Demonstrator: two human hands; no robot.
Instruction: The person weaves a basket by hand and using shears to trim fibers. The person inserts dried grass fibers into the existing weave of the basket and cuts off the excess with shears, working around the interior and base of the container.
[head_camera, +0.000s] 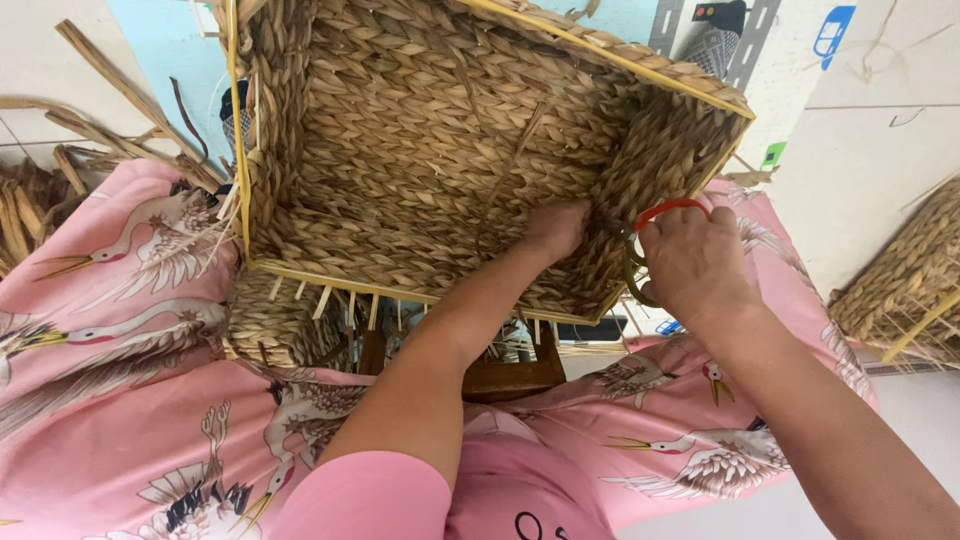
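Note:
A large square basket (400, 130) woven of tan plaited straw, with a yellow cane rim, rests tilted on my lap with its opening toward me. My left hand (556, 228) reaches inside and pinches a dark straw end on the near right inner wall. Just outside that corner, my right hand (694, 262) grips scissors with red and green handle loops (664, 210); the blades are hidden behind the hands. The two hands almost touch.
My pink crane-patterned trousers (130, 400) spread below. A wooden stool (510, 375) shows between my knees. Loose dry straw strips (60, 150) lie at left. Another woven basket (905, 285) sits at right on the pale tiled floor.

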